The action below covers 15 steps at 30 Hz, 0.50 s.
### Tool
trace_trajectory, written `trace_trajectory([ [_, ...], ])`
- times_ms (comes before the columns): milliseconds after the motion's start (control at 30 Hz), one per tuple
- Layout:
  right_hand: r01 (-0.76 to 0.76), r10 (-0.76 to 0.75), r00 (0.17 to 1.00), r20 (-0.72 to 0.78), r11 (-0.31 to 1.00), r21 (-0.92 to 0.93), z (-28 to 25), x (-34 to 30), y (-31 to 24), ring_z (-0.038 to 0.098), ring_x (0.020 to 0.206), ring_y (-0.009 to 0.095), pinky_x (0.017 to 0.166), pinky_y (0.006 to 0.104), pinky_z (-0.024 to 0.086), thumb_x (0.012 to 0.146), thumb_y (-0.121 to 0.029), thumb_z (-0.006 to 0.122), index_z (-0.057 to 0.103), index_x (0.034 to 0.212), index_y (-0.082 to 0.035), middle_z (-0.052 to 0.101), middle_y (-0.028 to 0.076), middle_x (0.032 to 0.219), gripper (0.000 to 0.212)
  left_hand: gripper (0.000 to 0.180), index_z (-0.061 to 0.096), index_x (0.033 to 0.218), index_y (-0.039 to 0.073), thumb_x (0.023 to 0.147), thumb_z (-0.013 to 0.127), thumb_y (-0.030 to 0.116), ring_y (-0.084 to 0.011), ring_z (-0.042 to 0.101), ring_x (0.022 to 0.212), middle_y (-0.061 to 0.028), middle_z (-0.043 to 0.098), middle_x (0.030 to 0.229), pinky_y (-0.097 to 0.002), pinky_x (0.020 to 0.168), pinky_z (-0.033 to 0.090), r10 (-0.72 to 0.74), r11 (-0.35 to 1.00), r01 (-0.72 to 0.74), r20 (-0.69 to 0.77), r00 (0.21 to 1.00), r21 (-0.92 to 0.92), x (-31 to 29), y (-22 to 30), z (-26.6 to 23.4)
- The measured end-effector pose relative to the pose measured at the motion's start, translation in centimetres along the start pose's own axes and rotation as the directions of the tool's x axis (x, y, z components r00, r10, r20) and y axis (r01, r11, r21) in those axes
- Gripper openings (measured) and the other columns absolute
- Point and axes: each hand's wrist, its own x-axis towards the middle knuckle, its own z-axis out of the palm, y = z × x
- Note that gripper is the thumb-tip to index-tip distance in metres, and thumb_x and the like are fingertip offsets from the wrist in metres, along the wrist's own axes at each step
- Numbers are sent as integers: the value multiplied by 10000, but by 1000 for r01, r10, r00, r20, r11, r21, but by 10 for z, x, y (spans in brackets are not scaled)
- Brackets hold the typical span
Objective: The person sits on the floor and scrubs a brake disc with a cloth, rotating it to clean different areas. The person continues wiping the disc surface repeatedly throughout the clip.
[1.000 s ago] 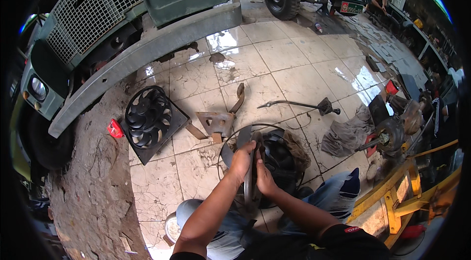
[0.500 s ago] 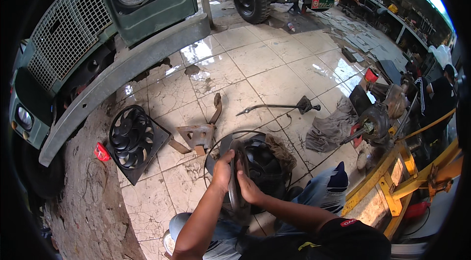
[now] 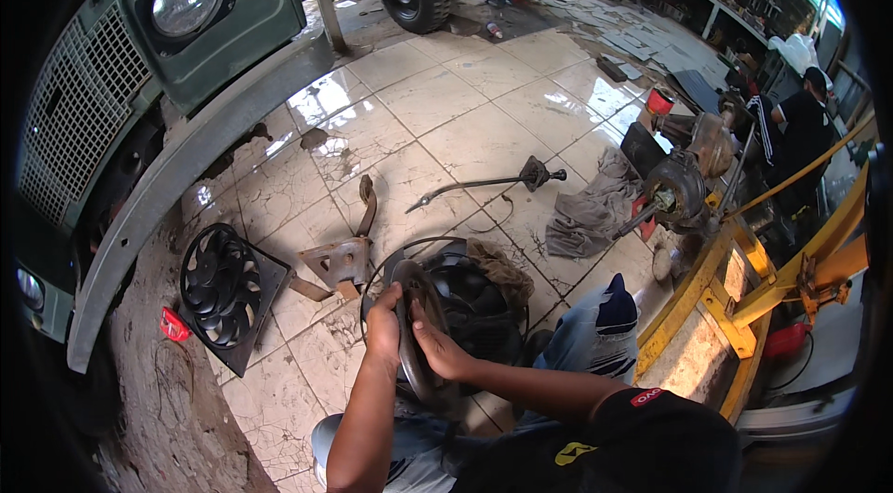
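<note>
A heavy, worn round metal disc, like a clutch plate, stands on edge between my hands and leans slightly left. My left hand grips its left side near the top, the thumb over the rim. Against its right face presses my right hand, thumb up and the other fingers hidden behind the disc. Just beyond and under it lies a black fan-like part, a thin dark cable loop around it. A brown rag rests on that part's far right.
Left on the tiles are a black radiator fan, a red packet and a rusty pedal bracket. A gear lever, grey cloth and greasy axle part lie ahead. A yellow frame stands right; a person crouches behind.
The view has turned to the right, so the surroundings sit further left. The disc has tipped a little, showing more of its right face; both hands keep their hold.
</note>
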Motion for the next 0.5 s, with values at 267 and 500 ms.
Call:
trace_trajectory([
  [267, 39, -40, 999, -36, 999, -35, 0, 0, 1, 19, 1485, 323, 1198, 357, 55, 1047, -473, 206, 85, 1504, 69, 59, 238, 1588, 719, 324, 597, 1097, 1, 970, 483, 276, -216, 627, 848, -115, 653, 956, -343, 809, 505, -12, 1000, 12, 34, 999, -19, 0, 0, 3],
  [500, 46, -48, 998, -47, 998, -43, 2, -2, -3, 23, 1485, 322, 1198, 355, 62, 1051, -458, 207, 95, 1503, 68, 62, 242, 1586, 702, 341, 579, 1176, -13, 972, 478, 242, -212, 618, 933, -109, 644, 1046, -335, 883, 481, 1, 1000, 1, 63, 998, -31, 2, -1, 0],
])
